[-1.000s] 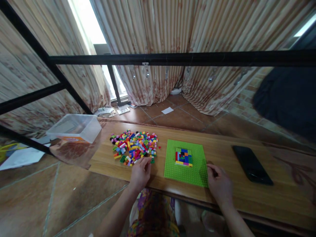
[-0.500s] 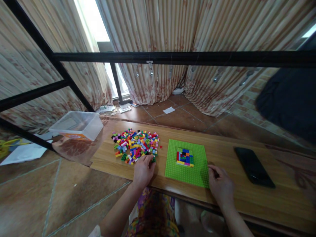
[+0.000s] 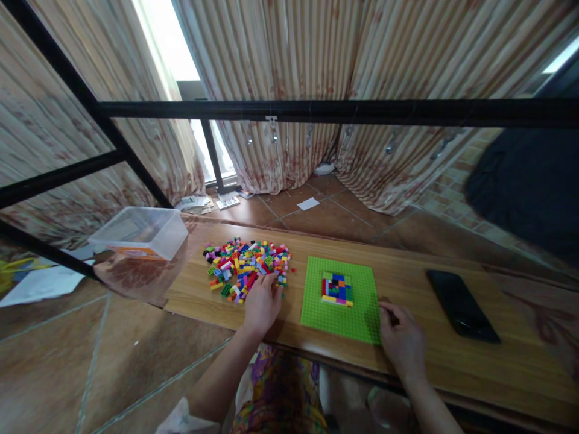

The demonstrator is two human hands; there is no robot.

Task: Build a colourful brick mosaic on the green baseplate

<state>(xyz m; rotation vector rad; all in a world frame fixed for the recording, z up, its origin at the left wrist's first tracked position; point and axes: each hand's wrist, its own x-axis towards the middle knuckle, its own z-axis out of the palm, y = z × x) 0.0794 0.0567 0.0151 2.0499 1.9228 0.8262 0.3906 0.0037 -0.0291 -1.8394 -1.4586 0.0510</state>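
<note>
A pile of small coloured toy bricks (image 3: 244, 265) lies on the left part of the wooden table. My left hand (image 3: 263, 304) is at the pile's near right edge, with curled fingers down among the bricks; what its fingertips hold, if anything, is hidden. Right of the pile lies a green studded baseplate (image 3: 362, 283), with a small build of coloured bricks (image 3: 337, 290) on its middle. My right hand (image 3: 402, 334) rests at the baseplate's right edge, its thumb and fingers pinched together. Whether a brick sits in that pinch cannot be made out.
A black phone (image 3: 462, 306) lies right of the baseplate on the wooden table (image 3: 407, 271). A clear plastic bin (image 3: 169, 235) stands beyond the table's left end. Black metal bars (image 3: 316, 113) cross in front of the curtains. A single red brick (image 3: 293, 270) lies between pile and baseplate.
My left hand has shifted slightly up, further over the bricks. The right hand stays at the baseplate's edge, and the camera view has moved slightly.
</note>
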